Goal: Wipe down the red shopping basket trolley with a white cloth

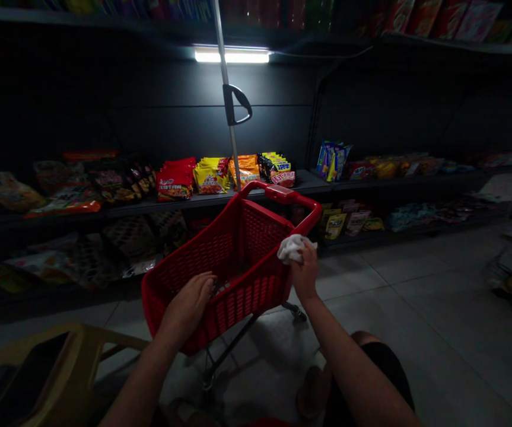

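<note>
White cloth [295,247] is clenched in the right hand [305,276]; left hand [188,303], fingers curled, clasps the red cart [220,255].

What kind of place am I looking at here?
Probably a small grocery or snack shop: long shelves stocked with snack packets, and a wheeled red shopping basket in the aisle, its rim gripped by the left hand while the right hand holds a white cloth to it.
</note>
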Motion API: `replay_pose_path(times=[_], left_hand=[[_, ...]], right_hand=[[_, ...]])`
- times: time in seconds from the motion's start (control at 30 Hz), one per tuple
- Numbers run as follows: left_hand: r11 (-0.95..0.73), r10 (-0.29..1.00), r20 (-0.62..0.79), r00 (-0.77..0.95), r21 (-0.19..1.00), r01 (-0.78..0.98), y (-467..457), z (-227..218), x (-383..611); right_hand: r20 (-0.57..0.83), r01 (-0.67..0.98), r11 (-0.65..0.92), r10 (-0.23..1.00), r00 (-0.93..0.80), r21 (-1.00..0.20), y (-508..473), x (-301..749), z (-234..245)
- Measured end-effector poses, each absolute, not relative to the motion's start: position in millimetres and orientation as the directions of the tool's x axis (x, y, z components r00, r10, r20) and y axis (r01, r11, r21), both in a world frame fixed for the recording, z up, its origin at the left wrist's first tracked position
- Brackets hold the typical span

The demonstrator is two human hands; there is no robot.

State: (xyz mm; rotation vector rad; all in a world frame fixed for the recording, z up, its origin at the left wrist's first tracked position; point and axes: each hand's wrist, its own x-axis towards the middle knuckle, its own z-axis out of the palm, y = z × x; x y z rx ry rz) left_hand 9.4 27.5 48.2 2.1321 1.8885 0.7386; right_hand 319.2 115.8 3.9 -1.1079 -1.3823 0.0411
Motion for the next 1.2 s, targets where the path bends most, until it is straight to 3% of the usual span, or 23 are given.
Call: replay_pose_path(times=[0.07,0.17,0.23,0.3,0.47,0.6,0.7,0.9,1.13,1.2], left_hand=[[-0.135,0.982,0.179,0.067,0.399,0.907,27,53,35],[-0.028,0.999,0.034,0.022,0.159,0.987,24,56,58],[-0.021,1.0,0.02,0.02,0.048,0.999,21,55,58],[-0.061,0.998,0.034,0.061,-0.003,0.998,18,53,50],[-0.156,0.988,-0.022,0.155,-0.12,0.98,17,47,24],[-0.142,0.99,-0.007,0.142,-0.075,0.987,21,48,17],[-0.156,0.987,0.026,0.157,-0.026,0.987,25,46,14],[-0.192,0.978,0.092,0.189,0.032,0.981,26,39,-9],[-0.241,0.967,0.12,0.226,0.124,0.963,14,34,-44],[-0.243,0.966,0.125,0.228,0.128,0.961,12,34,-52]], right_hand=[[0.787,0.576,0.614,0.612,0.084,-0.539,98,299,-11],[0.845,0.508,0.821,0.45,-0.29,-0.263,73,271,-17],[0.789,0.465,0.881,0.344,-0.509,-0.085,70,265,-3],[0.699,0.474,0.88,0.343,-0.627,-0.007,80,274,20],[0.666,0.633,0.774,0.477,-0.573,-0.01,124,347,71],[0.728,0.8,0.594,0.585,-0.358,-0.084,134,395,91],[0.77,0.864,0.486,0.599,-0.221,-0.131,124,394,92],[0.644,0.678,0.731,0.485,-0.592,0.073,96,356,88],[0.663,0.773,0.633,0.594,-0.456,-0.036,114,411,133],[0.632,0.756,0.653,0.601,-0.488,-0.037,104,406,138]])
